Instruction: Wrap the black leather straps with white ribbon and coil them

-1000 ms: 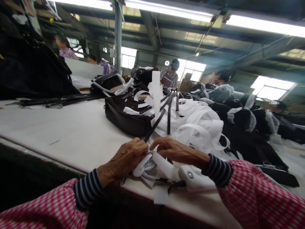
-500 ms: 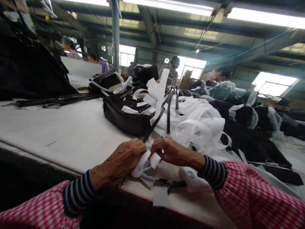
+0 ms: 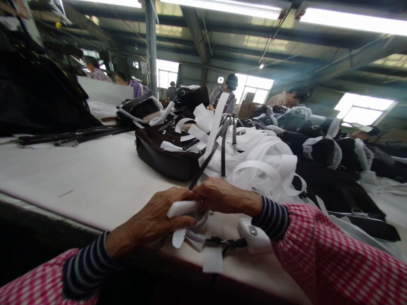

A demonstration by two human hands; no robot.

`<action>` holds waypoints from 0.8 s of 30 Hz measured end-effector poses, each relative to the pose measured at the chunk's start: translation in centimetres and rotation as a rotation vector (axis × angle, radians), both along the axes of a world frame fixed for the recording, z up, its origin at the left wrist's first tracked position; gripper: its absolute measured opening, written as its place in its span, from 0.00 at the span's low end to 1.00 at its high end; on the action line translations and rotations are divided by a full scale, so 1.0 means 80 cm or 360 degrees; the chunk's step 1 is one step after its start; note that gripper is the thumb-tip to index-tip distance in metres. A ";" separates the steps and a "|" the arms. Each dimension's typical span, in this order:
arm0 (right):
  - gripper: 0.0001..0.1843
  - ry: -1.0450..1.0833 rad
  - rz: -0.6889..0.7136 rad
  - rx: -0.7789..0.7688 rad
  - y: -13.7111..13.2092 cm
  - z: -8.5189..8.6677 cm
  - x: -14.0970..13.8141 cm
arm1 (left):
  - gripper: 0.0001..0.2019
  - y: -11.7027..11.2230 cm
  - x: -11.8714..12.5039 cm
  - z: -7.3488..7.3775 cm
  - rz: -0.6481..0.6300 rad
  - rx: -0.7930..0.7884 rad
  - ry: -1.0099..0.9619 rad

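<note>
At the near edge of the table (image 3: 95,178), the left hand (image 3: 159,218) has its grip closed around a folded piece of white strip (image 3: 182,208), with thumb and fingers wrapped over it so that one end sticks out toward the right. More loose ends of the same white material hang below the hand, down toward the table's edge. The right hand (image 3: 222,195) lies just beside it, fingers curled and touching the left hand's fingertips over the strip; its grip is narrow, pinching at the strip and at the lower end of a thin dark strap (image 3: 206,163), though which of the two it actually clamps I cannot tell. That strap runs up and away from the hands toward the middle of the table.

Both wrists wear striped dark cuffs under pink checked sleeves (image 3: 333,258). Under the right wrist, a small white device with a round button (image 3: 252,233) rests on the table, with a black cord running from it toward the left.

Beyond the hands, near the middle of the table, a dark brown bag (image 3: 162,154) lies flat, and a large heap of white strips (image 3: 267,163) is piled against it and over its right side. Long dark straps (image 3: 70,135) lie along the far left edge. More dark bags cover the right end, and other people stand at the far side.
</note>
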State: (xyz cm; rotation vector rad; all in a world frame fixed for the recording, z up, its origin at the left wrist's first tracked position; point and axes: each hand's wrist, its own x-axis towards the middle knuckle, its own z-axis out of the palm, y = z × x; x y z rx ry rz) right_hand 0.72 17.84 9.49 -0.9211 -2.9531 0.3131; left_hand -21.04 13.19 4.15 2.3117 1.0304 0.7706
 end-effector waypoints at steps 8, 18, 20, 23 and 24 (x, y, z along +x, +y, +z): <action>0.07 -0.0073 -0.0044 0.0176 -0.019 -0.009 -0.006 | 0.20 -0.010 -0.007 -0.001 0.0097 -0.0241 -0.0080; 0.07 -0.0227 0.0073 0.0392 -0.025 -0.025 -0.012 | 0.06 -0.014 -0.014 0.004 0.0159 0.0094 0.0026; 0.08 -0.0172 0.0049 0.0363 -0.022 -0.025 -0.010 | 0.08 -0.016 -0.014 0.012 0.0244 0.0443 0.0379; 0.08 -0.0156 0.0022 0.0236 -0.020 -0.019 -0.007 | 0.09 -0.017 -0.004 0.030 0.0306 0.0552 0.0878; 0.09 -0.0160 0.0024 0.0190 -0.020 -0.016 -0.006 | 0.10 -0.017 0.001 0.036 0.0301 0.0548 0.0978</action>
